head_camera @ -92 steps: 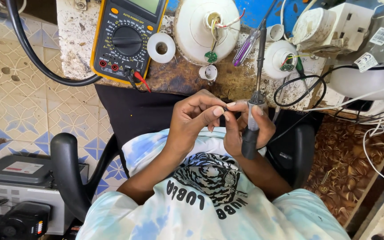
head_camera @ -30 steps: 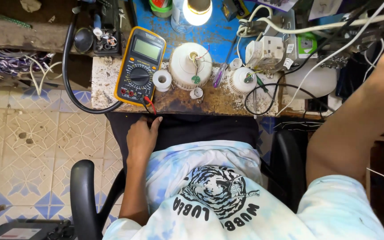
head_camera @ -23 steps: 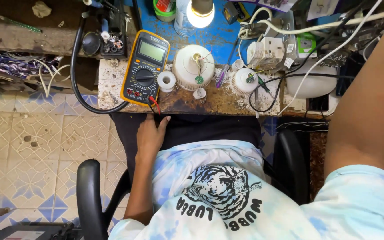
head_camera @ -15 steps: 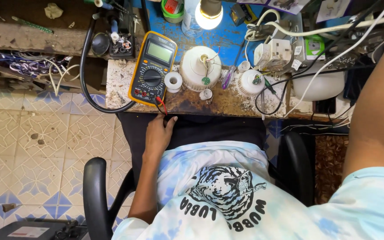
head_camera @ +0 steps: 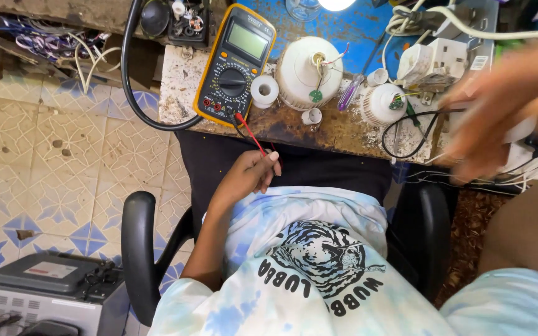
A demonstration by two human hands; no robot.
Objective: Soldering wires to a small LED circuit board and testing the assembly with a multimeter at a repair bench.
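Note:
My left hand [head_camera: 249, 177] rests in my lap below the bench edge, fingertips pinched on the red test lead [head_camera: 251, 135]. That lead runs up to the yellow multimeter [head_camera: 233, 62] lying on the bench. My right hand [head_camera: 499, 115] is blurred at the right, raised over the bench's right end, with its fingers spread and nothing seen in it. Between the hands stand a white lamp housing [head_camera: 309, 71] with loose wires, a small white spool [head_camera: 264, 91] and a smaller white lamp base [head_camera: 384, 102].
A purple screwdriver [head_camera: 350, 96], a small white cap [head_camera: 311, 116], a black cable loop [head_camera: 406, 134] and a white socket block [head_camera: 434, 59] lie on the worn bench. A thick black hose [head_camera: 129, 81] curves at left. Black chair armrests [head_camera: 138, 249] flank me; a grey device [head_camera: 45, 289] sits on the tiled floor.
My left hand has curled onto the red lead at the bench edge. My right arm has swung in from the right, and the hand now shows, blurred by motion. The view has shifted closer.

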